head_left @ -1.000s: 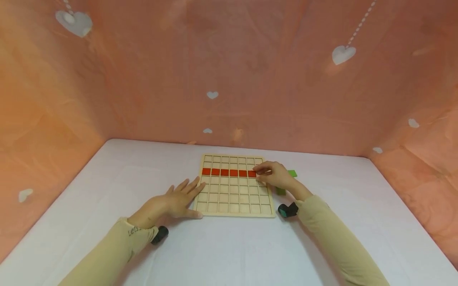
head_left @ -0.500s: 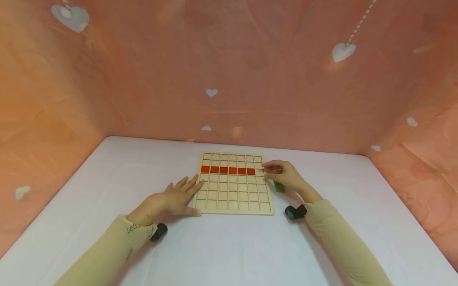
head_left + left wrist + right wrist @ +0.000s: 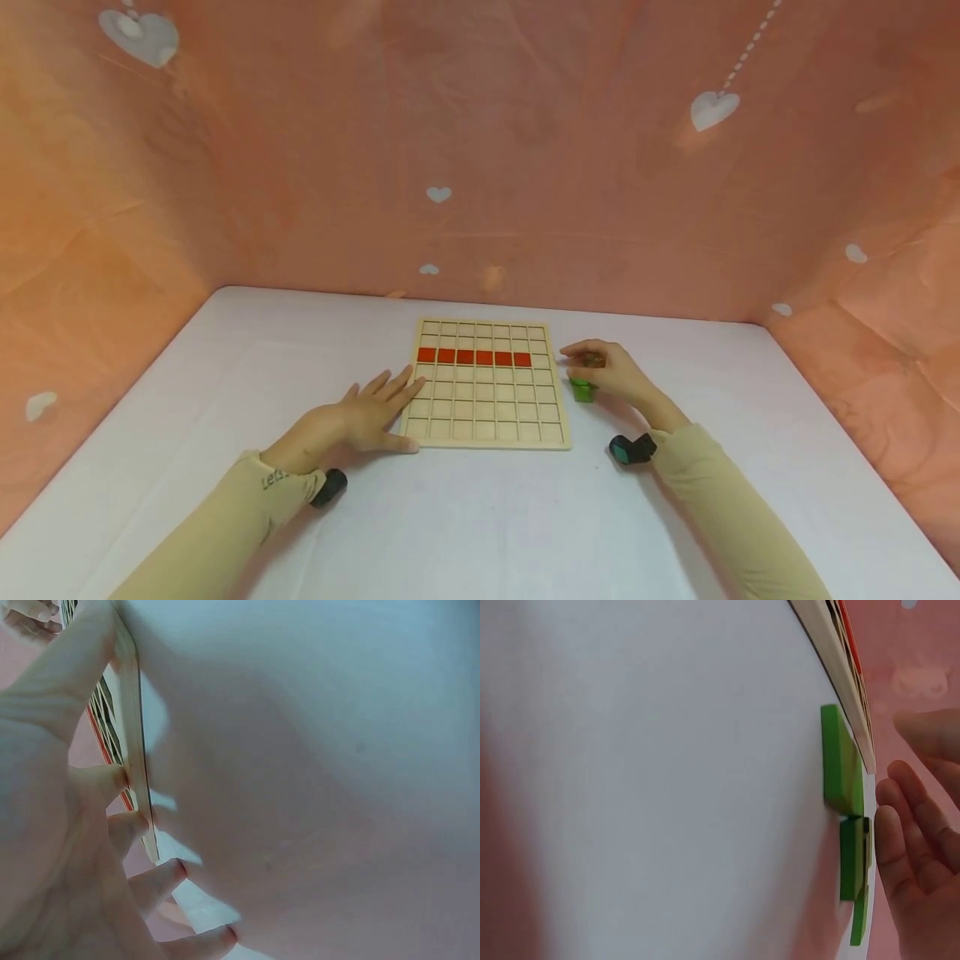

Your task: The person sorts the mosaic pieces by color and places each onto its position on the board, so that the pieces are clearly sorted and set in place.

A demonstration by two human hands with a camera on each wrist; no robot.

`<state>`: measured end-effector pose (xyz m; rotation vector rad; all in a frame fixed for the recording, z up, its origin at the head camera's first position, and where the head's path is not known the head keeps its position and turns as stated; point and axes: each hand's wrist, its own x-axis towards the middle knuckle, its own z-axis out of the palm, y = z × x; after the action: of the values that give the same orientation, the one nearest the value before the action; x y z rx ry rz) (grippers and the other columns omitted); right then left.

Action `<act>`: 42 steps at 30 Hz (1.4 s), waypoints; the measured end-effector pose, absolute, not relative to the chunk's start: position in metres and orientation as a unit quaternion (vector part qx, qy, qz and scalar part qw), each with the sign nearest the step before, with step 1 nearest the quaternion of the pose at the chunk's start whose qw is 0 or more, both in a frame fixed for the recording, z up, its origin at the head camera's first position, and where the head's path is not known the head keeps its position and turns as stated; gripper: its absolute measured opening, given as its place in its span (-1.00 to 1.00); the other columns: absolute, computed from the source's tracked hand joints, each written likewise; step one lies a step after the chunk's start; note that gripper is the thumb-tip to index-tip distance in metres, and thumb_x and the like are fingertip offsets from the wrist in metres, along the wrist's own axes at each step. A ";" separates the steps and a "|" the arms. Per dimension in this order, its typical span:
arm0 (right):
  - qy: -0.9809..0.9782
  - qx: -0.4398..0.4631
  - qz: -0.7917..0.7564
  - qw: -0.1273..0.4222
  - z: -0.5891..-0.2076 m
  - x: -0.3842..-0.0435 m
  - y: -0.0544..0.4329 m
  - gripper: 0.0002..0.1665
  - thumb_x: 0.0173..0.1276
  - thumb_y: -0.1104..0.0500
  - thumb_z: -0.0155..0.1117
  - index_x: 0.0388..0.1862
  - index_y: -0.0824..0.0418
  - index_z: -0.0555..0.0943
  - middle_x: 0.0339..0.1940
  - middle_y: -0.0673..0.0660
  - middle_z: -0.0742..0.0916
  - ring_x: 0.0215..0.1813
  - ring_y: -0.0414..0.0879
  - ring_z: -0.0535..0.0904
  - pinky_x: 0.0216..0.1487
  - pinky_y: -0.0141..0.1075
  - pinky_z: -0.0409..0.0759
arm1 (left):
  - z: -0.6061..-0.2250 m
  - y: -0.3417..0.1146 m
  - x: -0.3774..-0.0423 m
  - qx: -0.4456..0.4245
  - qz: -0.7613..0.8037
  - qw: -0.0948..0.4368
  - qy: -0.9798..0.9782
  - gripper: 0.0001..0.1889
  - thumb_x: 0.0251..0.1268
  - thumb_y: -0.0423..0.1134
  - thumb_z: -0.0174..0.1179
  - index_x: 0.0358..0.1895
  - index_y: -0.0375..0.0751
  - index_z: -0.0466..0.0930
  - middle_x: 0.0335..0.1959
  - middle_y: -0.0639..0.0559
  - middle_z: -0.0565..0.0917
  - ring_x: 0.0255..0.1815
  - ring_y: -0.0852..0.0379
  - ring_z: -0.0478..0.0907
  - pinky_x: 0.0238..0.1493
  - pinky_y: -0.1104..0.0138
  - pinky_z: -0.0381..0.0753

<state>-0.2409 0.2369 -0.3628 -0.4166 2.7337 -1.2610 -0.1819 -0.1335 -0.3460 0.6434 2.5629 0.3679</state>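
Observation:
A wooden grid board (image 3: 487, 410) lies flat on the white table. Six-odd red square tiles, several in one row (image 3: 483, 357), fill most of its third row from the far side, while the rightmost cell of that row shows bare wood. My left hand (image 3: 367, 421) rests on the board's left edge, fingers spread, thumb at the near left corner. Just right of the board, my right hand (image 3: 611, 371) hovers over several green square tiles (image 3: 582, 392). Its fingers are loosely bent with a gap to the thumb, nothing between them; in the right wrist view the green tiles (image 3: 841, 765) lie below the fingers.
A black wrist camera (image 3: 328, 488) sits under the left wrist, and another black camera (image 3: 632, 450) under the right. Behind the table (image 3: 450, 525) hangs a pink-orange cloth backdrop (image 3: 510, 150) with white hearts.
My right hand has moved right, from the last red tile in the row to above the green tiles, its fingers off the board. The left hand stays on the board's edge.

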 end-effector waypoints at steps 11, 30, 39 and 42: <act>0.904 -0.127 -0.406 0.049 -0.368 -0.240 0.247 -0.57 0.29 0.21 0.31 0.12 0.32 0.59 0.07 0.29 0.67 0.10 0.12 0.55 0.15 -0.10 0.48 | -0.344 -0.134 -0.180 0.233 0.142 0.230 0.934 -0.02 0.22 0.16 0.21 0.53 -0.22 -0.12 0.56 -0.27 -0.21 0.52 -0.40 -0.26 0.34 -0.38 -0.18; 0.913 -0.093 -0.389 0.077 -0.368 -0.228 0.271 -0.55 0.27 0.18 0.31 0.14 0.28 0.59 0.15 0.30 0.60 0.17 0.17 0.48 0.20 0.03 0.41 | -0.344 -0.136 -0.181 0.239 0.144 0.227 0.933 0.00 0.20 0.17 0.22 0.53 -0.22 -0.12 0.56 -0.29 -0.20 0.51 -0.43 -0.25 0.32 -0.40 -0.18; 0.915 -0.088 -0.383 0.085 -0.371 -0.226 0.275 -0.53 0.22 0.21 0.35 0.13 0.29 0.59 0.08 0.29 0.60 0.10 0.11 0.47 0.14 -0.09 0.41 | -0.347 -0.137 -0.183 0.242 0.145 0.225 0.933 0.01 0.19 0.20 0.21 0.53 -0.21 -0.13 0.56 -0.27 -0.21 0.51 -0.42 -0.25 0.31 -0.41 -0.18; 0.917 -0.089 -0.379 0.091 -0.373 -0.226 0.276 -0.51 0.22 0.21 0.36 0.15 0.29 0.58 0.08 0.28 0.60 0.10 0.09 0.46 0.15 -0.10 0.41 | -0.347 -0.137 -0.183 0.241 0.149 0.225 0.932 0.01 0.19 0.20 0.21 0.53 -0.21 -0.13 0.56 -0.27 -0.21 0.51 -0.42 -0.25 0.32 -0.40 -0.19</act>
<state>-0.2263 0.2764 -0.3728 -0.2640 2.7247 -1.1265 -0.1827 -0.1367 -0.3475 0.6660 2.5707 0.4097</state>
